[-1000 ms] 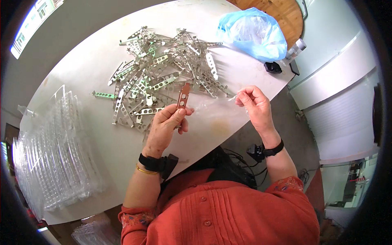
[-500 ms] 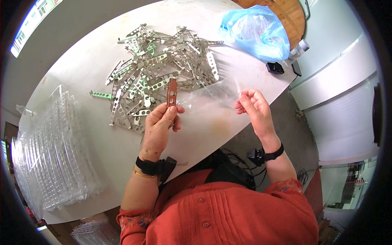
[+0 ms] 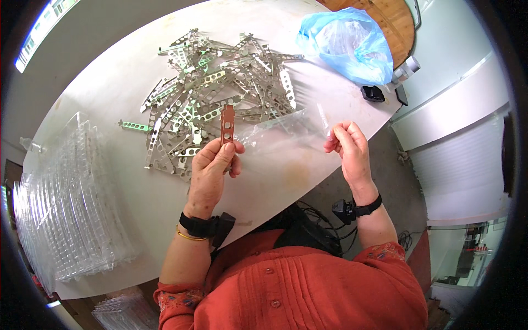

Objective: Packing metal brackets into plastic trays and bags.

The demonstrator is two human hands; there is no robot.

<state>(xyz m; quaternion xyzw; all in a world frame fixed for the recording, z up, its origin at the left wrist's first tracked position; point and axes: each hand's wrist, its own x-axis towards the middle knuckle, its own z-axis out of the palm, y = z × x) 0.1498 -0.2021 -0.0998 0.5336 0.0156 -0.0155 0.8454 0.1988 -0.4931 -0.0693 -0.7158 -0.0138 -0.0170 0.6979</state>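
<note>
My left hand [image 3: 213,165] pinches the lower end of a perforated metal bracket [image 3: 227,124] between thumb and fingers. The bracket stands upright and looks reddish brown, with square holes. To the right, the thumb and fingertips of my right hand [image 3: 351,146] are closed on a narrow strip of clear film [image 3: 323,116] that sticks up and away from me. Beyond both hands lies a tangled heap of metal brackets [image 3: 192,93], silvery with some greenish faces. A thin sheet of clear plastic [image 3: 275,127] rests on the table between the heap and my right hand.
Clear plastic trays [image 3: 77,203] stand stacked on the left of the white table [image 3: 148,214]. At the far right are a blue plastic bag [image 3: 346,47], a small black object [image 3: 372,93] and a clear bottle [image 3: 406,70]. More clear trays [image 3: 126,313] lie below the table's near left edge.
The film strip in my right hand now stands out more visibly, its upper end tilted left. Both hands have shifted only slightly, and the left still holds the bracket.
</note>
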